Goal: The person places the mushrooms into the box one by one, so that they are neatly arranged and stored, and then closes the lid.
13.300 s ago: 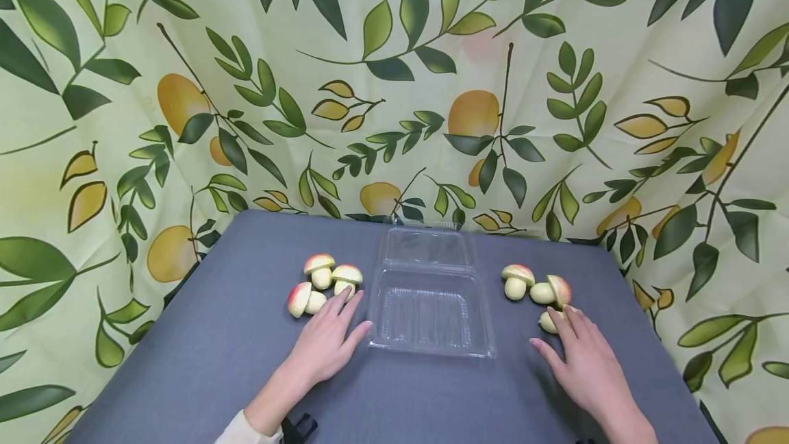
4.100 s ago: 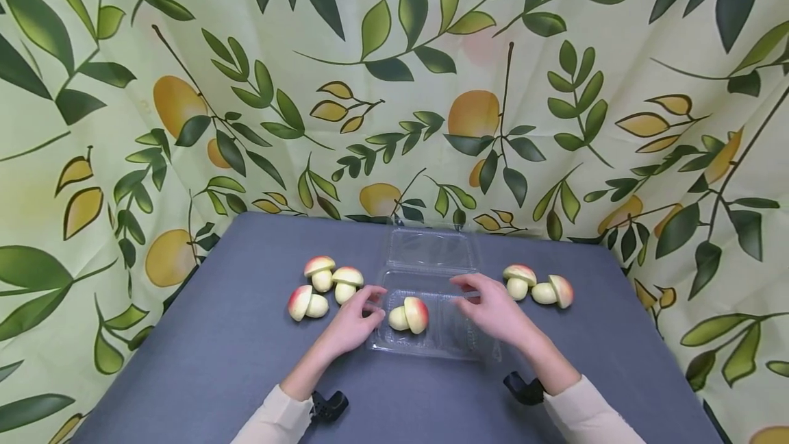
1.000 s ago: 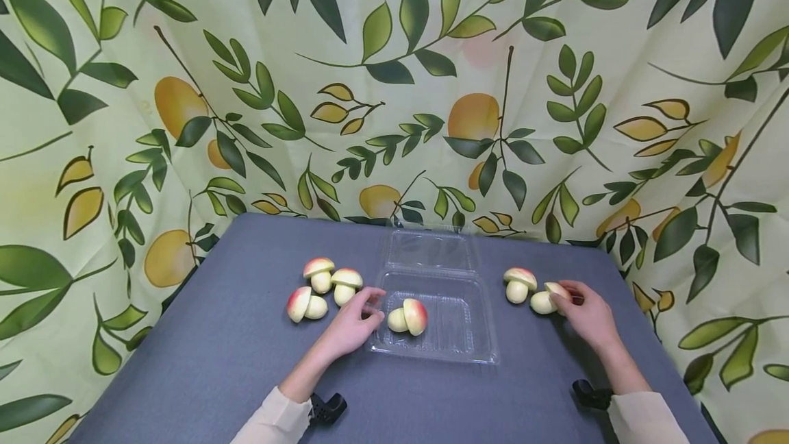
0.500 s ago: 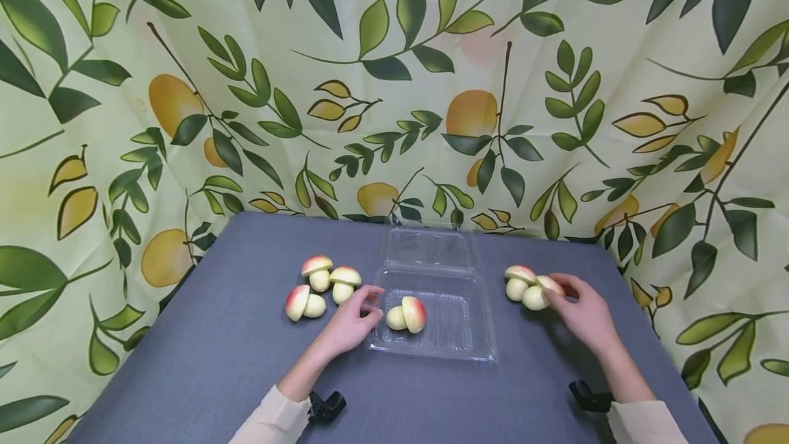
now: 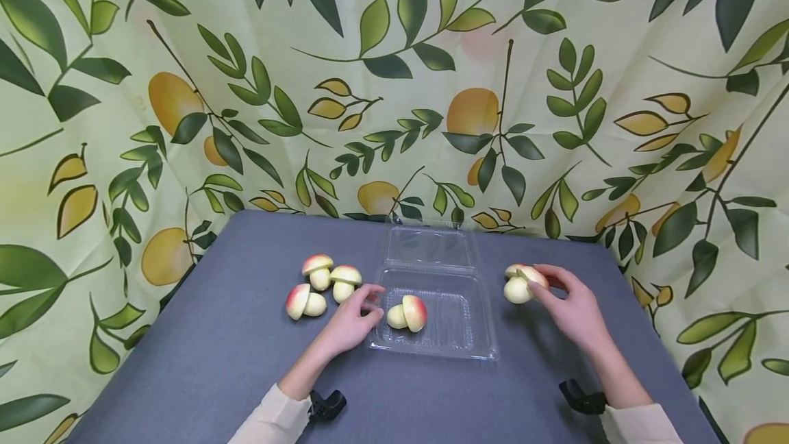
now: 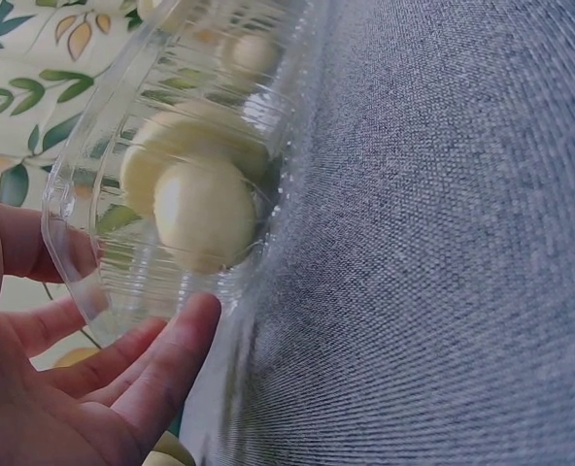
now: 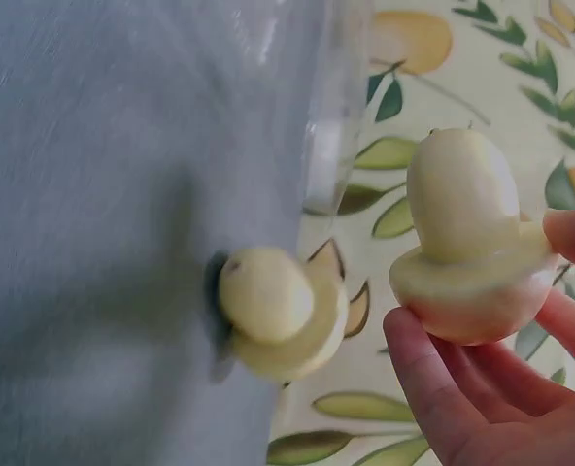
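My right hand (image 5: 570, 303) pinches an artificial mushroom (image 7: 462, 199), pale with a red-tinged cap, lifted off the table at the right. Just behind it another mushroom (image 7: 268, 301) lies on the table, mostly covered in the head view. My left hand (image 5: 351, 324) rests at the left edge of a clear plastic container (image 5: 456, 351), its fingers spread against the wall and rim in the left wrist view. Inside the container, on its left side, one mushroom (image 5: 408, 314) lies tipped over. The container's hinged lid (image 5: 429, 249) is folded back flat.
Three more mushrooms (image 5: 319, 286) lie grouped to the left of the container. Dark grey cloth covers the table (image 5: 394, 403). A leaf-and-fruit patterned curtain (image 5: 394, 101) hangs behind and at both sides.
A mushroom went from the right group into the container earlier. Over the last second my right hand has taken another and moved it leftward. My left hand has stayed at the container's edge.
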Action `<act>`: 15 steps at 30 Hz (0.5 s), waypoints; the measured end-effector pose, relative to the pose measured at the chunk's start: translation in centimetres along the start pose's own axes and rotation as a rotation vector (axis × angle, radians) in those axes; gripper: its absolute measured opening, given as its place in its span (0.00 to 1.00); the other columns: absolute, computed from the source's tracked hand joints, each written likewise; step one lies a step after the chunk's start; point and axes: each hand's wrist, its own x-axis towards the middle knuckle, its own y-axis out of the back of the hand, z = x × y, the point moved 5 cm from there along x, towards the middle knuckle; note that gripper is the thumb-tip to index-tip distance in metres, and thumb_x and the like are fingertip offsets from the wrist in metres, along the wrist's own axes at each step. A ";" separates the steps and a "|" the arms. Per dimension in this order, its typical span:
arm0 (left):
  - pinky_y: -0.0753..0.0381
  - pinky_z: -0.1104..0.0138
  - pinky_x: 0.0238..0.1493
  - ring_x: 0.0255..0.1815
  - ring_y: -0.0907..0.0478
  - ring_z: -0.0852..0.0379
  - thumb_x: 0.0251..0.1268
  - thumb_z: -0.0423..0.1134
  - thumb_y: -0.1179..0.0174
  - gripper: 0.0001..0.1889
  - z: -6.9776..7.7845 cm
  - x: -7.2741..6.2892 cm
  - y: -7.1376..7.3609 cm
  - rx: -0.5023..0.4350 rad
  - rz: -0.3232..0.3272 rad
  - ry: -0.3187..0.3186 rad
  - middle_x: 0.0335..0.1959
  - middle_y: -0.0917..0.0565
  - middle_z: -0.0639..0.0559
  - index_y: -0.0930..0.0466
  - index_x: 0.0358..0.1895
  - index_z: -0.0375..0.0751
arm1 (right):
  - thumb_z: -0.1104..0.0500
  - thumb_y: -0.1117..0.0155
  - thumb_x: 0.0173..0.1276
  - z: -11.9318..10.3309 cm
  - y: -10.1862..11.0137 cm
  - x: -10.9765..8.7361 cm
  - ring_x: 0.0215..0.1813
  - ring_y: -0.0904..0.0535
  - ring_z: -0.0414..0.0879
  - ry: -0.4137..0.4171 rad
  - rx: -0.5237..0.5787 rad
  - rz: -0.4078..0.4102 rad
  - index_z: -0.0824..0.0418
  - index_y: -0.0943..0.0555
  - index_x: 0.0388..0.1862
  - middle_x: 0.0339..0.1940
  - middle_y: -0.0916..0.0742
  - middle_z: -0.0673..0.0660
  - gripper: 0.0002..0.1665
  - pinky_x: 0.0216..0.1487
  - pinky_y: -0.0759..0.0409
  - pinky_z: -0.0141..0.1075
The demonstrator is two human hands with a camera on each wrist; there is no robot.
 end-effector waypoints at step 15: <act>0.17 0.60 0.44 0.51 0.17 0.44 0.72 0.31 0.43 0.20 0.3 -0.1 0.0 0.003 -0.003 -0.014 0.56 0.22 0.35 0.26 0.64 0.33 | 0.54 0.31 0.72 -4.5 -2.6 -0.8 0.49 0.23 0.35 0.108 0.138 -0.070 0.59 0.18 0.60 0.57 0.17 0.55 0.20 0.44 0.25 0.28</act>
